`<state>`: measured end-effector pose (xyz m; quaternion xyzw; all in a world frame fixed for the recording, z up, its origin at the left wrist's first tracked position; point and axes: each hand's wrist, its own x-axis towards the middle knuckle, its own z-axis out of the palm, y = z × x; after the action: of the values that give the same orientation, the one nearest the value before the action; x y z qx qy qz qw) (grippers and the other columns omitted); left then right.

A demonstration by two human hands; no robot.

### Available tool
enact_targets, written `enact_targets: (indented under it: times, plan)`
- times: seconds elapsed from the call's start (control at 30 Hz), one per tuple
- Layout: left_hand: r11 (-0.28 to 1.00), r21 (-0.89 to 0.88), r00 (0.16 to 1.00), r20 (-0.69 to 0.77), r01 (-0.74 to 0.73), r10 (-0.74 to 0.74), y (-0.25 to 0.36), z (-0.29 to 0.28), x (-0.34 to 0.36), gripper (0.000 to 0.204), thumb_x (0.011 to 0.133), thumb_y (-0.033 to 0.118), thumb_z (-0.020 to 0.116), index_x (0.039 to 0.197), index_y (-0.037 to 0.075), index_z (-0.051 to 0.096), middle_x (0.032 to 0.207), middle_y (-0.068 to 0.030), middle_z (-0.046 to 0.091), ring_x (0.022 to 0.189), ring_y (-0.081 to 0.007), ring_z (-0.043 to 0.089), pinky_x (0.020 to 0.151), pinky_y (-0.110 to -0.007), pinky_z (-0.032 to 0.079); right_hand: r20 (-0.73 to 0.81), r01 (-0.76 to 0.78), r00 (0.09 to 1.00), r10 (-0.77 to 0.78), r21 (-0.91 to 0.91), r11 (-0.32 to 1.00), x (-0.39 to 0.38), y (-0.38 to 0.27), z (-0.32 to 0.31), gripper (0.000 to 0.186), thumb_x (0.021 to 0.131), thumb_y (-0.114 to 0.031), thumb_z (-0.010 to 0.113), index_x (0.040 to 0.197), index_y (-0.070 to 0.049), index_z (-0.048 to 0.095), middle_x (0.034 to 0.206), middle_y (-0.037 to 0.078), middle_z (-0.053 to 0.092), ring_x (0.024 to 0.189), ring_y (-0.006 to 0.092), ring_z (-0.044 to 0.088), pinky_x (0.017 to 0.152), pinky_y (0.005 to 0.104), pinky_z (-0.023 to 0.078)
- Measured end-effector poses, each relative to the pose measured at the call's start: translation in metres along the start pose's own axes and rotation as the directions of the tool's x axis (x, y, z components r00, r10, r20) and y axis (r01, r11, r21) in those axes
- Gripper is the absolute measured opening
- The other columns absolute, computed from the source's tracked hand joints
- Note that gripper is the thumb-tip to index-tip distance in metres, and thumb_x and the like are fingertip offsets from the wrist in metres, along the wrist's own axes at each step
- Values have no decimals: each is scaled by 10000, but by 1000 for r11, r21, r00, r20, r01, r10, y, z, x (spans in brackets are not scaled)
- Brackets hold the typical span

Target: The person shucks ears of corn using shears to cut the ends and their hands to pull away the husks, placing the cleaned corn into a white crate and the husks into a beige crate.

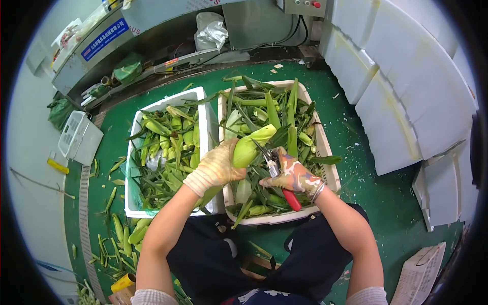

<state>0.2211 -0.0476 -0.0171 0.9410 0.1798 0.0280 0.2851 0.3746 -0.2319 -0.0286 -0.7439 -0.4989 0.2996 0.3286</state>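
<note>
An ear of corn (pixel 248 151) in its green husk is gripped by my gloved left hand (pixel 217 163), its paler end tilted up to the right. My right hand (pixel 295 175), in a patterned glove, is closed around red-handled pruning shears (pixel 292 200). Their blades point up and left, close beside the corn. Both hands are above a cream plastic crate (pixel 329 165) holding cut stalks, leaves and some corn. Left of it, a white foam box (pixel 207 124) contains many husked ears and loose leaves.
Loose corn ears (pixel 136 235) and stalk scraps lie on the green floor (pixel 361 175) at left. White foam boxes (pixel 386 114) are stacked at right. A white basket (pixel 81 136) stands far left, and a metal machine (pixel 249 25) runs along the back.
</note>
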Motion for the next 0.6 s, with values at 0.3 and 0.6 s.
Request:
enact_targets:
  times: [0.3, 0.6]
  plan:
    - [963, 242, 981, -121, -122, 154, -15, -36, -4, 595, 614, 215, 756, 1154, 46, 571, 1026, -181, 633, 977, -350, 610, 863, -416, 489, -82, -164, 985, 148, -232, 959, -9, 42, 22, 432, 744, -331, 662, 956, 30, 555, 825, 248, 641, 793, 388, 635, 689, 429, 517]
    - [677, 675, 956, 188, -292, 226, 36, 7, 11, 558, 575, 141, 712, 1124, 157, 618, 982, -84, 636, 1024, -253, 590, 951, -412, 394, -190, 50, 978, -84, -178, 983, -5, 10, 28, 681, 709, -420, 731, 1043, 78, 407, 897, 300, 605, 869, 419, 619, 720, 442, 518]
